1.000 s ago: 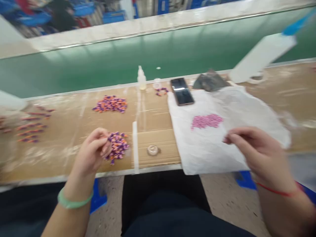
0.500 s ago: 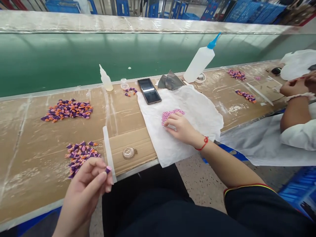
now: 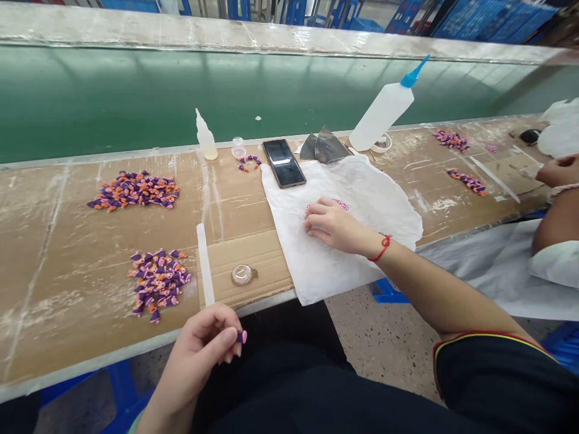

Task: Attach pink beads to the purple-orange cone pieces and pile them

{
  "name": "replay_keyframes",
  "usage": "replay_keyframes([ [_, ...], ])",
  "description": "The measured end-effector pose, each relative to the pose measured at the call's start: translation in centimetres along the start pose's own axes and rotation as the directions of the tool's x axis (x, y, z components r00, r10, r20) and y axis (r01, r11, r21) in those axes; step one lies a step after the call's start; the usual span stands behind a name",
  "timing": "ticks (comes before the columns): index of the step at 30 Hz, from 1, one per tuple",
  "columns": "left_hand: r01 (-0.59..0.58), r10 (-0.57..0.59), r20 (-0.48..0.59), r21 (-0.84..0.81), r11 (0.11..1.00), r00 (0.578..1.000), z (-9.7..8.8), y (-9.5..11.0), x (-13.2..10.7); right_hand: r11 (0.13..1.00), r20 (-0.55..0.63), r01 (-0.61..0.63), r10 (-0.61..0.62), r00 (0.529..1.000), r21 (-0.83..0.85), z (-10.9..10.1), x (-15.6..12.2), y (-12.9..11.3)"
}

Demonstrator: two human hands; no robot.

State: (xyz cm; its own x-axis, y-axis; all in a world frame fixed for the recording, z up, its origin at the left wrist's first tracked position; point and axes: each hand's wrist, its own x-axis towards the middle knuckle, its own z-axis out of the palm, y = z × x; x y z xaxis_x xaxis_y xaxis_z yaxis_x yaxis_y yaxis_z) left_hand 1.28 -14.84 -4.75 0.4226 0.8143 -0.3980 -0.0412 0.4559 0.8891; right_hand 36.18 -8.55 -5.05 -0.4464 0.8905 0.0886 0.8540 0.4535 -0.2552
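Purple piece (image 3: 242, 337) pinched in my left hand (image 3: 203, 343) by the counter's near edge (image 3: 102, 360); right hand (image 3: 335, 226)'s over tiny pink bits (image 3: 341, 205), can't tell if it's gripping any.

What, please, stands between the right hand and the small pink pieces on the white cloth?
Nothing visible: the right hand is at the small pink pieces, hiding some; whether it touches them, I cannot tell.
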Motion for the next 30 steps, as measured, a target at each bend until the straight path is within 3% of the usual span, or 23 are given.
replay_keyframes([
  [5,-0.094,0.081,0.127,0.101,0.990,0.989,-0.5,-0.6,0.7,0.998,0.030,0.025,-0.023,0.999,-0.065,0.5,0.2,-0.1],
  [13,-0.313,0.296,0.102,0.308,0.899,0.950,2.4,1.1,1.2,0.990,0.012,0.025,-0.024,1.000,-0.140,1.2,-0.2,-0.8],
  [16,-0.414,0.402,0.121,0.408,0.814,0.908,3.9,2.0,1.6,0.996,-0.042,0.055,-0.058,0.997,-0.067,0.3,-0.5,-2.7],
  [20,-0.506,0.519,0.119,0.483,0.715,0.847,5.8,2.7,3.0,0.972,-0.158,0.170,-0.144,0.977,0.163,-1.5,-0.6,-6.7],
  [24,-0.512,0.538,0.094,0.478,0.714,0.838,6.7,2.5,3.9,0.939,-0.184,0.251,-0.210,0.960,0.234,-2.5,-0.4,-9.7],
  [30,-0.549,0.565,0.138,0.504,0.667,0.813,6.6,2.3,3.5,0.938,-0.195,0.284,-0.246,0.950,0.199,-2.3,-0.4,-10.9],
])
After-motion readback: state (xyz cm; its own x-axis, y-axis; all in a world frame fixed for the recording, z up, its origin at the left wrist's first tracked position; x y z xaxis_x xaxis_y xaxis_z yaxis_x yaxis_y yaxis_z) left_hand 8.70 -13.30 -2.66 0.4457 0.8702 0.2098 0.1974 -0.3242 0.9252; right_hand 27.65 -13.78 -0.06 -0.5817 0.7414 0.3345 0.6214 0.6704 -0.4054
